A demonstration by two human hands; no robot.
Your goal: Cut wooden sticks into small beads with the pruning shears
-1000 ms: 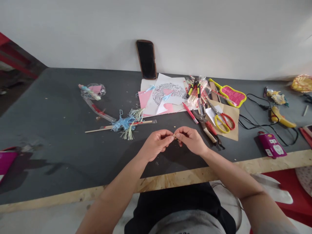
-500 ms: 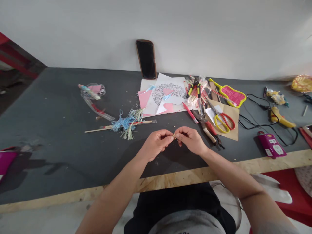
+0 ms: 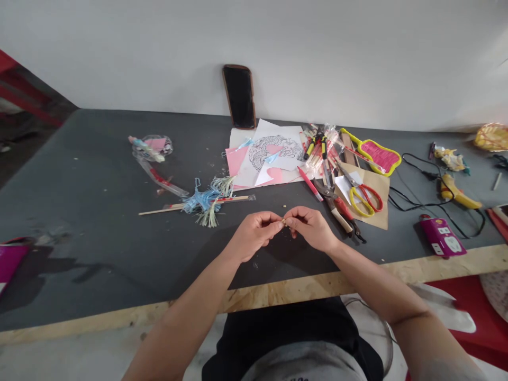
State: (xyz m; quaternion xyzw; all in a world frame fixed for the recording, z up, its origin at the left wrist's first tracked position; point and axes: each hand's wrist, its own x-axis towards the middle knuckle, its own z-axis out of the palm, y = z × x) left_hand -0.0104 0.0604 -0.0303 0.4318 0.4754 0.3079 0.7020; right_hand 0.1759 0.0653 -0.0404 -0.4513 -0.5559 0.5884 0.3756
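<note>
My left hand (image 3: 257,232) and my right hand (image 3: 311,227) meet fingertip to fingertip over the table, near its front edge. Both are closed in a pinch on one tiny tan piece (image 3: 283,223), mostly hidden by the fingers and too small to name. Just beyond the fingertips lies another small tan bit (image 3: 284,206). To the left are blue tassels (image 3: 202,200) with pale fringes, resting across thin wooden sticks (image 3: 159,210). Right of my right hand lie pliers (image 3: 337,209) with a red grip and scissors (image 3: 362,193) with red and yellow handles.
A phone (image 3: 239,98) leans against the wall. Papers with a dragon drawing (image 3: 257,153), a pink marker (image 3: 310,184) and black-yellow pliers (image 3: 316,143) lie at the back. Rightward are a yellow glue gun (image 3: 459,193), its black cord and a purple box (image 3: 442,236). Plastic wrapping (image 3: 159,177) lies left.
</note>
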